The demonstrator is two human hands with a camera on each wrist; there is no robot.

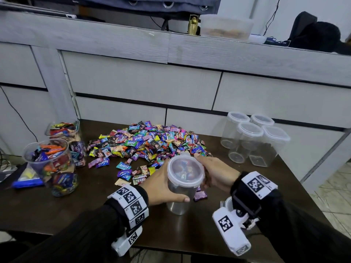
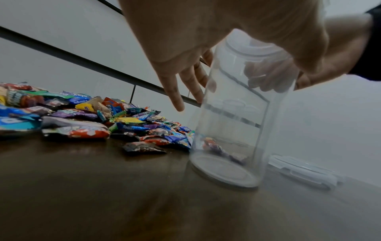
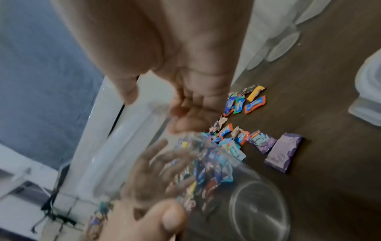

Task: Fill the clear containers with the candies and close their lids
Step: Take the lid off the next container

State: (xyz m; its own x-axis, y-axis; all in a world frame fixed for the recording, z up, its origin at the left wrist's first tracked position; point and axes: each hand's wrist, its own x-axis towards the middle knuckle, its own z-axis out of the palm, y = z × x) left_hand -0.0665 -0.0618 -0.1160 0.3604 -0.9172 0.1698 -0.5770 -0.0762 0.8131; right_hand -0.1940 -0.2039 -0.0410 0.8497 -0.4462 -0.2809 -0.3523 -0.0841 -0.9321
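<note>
1. Our left hand [image 1: 161, 188] wraps the clear container [image 1: 183, 188] from its left side, fingers [image 2: 175, 96] behind the wall, thumb in front.
2. The container stands upright on the surface [image 1: 95, 202], long axis vertical, directly between both sets of fingers; it looks empty, its lid [image 1: 185, 170] seated on top.
3. Our right hand [image 1: 216, 172] cups the lid's rim from the right, fingers curled round it. We judge opening the lid comes next.
4. The candies [image 1: 150, 141] lie just beyond our fingers.
</note>
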